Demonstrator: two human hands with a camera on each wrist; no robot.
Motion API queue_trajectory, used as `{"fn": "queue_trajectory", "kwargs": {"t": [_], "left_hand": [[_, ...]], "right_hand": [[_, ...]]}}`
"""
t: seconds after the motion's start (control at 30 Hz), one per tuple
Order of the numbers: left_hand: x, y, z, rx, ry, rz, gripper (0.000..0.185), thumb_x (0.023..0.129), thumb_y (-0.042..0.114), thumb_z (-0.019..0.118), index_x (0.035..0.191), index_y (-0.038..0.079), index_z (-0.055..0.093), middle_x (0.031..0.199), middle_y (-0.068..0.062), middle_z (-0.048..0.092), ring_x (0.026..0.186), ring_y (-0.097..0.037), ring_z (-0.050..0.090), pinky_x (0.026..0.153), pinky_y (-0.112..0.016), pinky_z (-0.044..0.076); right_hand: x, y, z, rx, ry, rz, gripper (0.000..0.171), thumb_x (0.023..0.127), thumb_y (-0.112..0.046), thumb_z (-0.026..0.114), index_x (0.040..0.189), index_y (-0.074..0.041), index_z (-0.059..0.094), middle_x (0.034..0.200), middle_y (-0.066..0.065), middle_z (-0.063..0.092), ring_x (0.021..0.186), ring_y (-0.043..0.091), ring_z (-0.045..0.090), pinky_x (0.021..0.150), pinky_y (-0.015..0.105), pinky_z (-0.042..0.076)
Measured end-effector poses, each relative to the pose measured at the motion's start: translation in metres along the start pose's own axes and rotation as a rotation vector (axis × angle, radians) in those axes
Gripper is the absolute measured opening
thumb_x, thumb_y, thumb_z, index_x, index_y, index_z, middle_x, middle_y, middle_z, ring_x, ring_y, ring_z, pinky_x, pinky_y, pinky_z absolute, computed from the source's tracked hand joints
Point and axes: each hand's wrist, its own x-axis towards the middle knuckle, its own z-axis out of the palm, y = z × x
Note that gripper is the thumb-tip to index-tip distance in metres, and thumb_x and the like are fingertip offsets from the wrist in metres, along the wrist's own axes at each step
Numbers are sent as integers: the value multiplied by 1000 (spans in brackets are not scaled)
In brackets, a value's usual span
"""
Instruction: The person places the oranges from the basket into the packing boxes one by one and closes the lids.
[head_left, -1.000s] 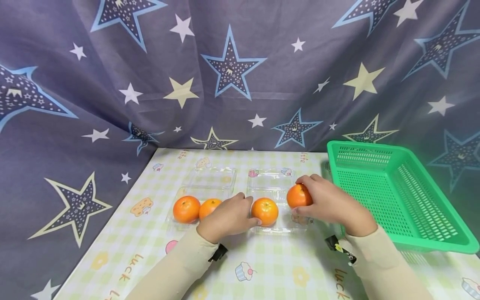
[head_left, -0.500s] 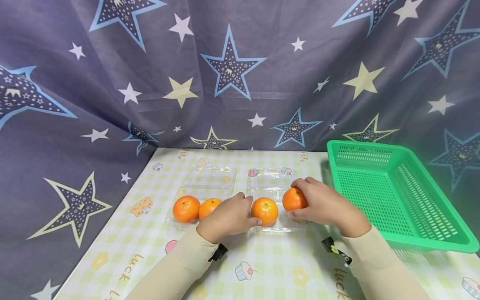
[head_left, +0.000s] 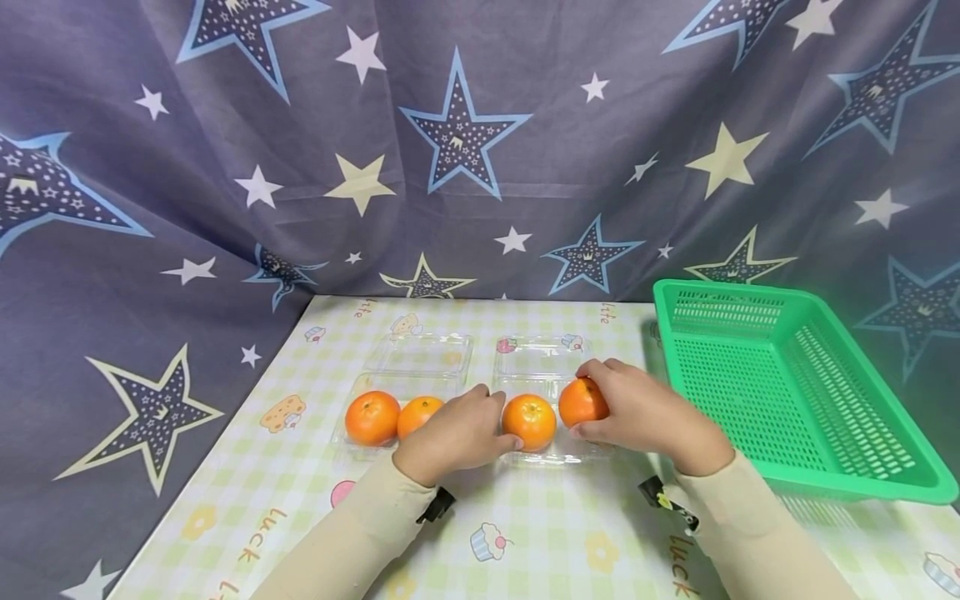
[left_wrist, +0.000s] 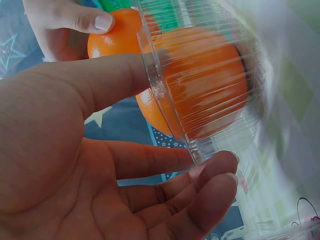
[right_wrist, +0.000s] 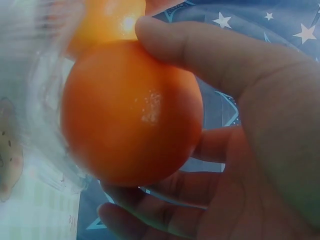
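Note:
My right hand [head_left: 645, 412] holds an orange [head_left: 583, 403] over the right side of a clear plastic clamshell box [head_left: 558, 457], close beside another orange [head_left: 529, 423] sitting in it. In the right wrist view, the thumb lies on top of the held orange [right_wrist: 132, 112] and the fingers curl beneath it. My left hand [head_left: 461, 432] grips the left wall of that box. The left wrist view shows its thumb hooked over the rim and its fingers [left_wrist: 210, 195] against the outside of the ribbed wall. The box's lid [head_left: 538, 360] is folded back behind.
On the left stands a second open clear box [head_left: 412, 387] with two oranges, one orange [head_left: 372, 418] in full view and one orange [head_left: 417, 414] partly behind my left hand. A green perforated basket [head_left: 862, 482] stands at the right. A star-patterned curtain [head_left: 420, 225] hangs behind the table.
My right hand has moved left and slightly down with its orange, bringing it close to the orange in the right box. My left hand has kept its place on the box.

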Motion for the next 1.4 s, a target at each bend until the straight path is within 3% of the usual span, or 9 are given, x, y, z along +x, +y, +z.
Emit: {"fn": "queue_trajectory", "kwargs": {"t": [0.7,1.4], "left_hand": [[0,1,1,17,7,6,61,91,50,75,130,4,65,111,-12,64,87,-22,61,82,-41,55],[0,2,2,33,34,26,63,91,51,75,130,2,65,107,-11,63,85,-22,62,82,-40,55]], "right_hand": [[3,-5,7,-6,-45,18,69,75,-45,92,126,-11,62,104,3,67,83,16,60,73,35,54],[4,-7,12,-82,-17,59,72,68,-50,95,121,-12,65,101,1,64,79,16,57,71,34,52]]}}
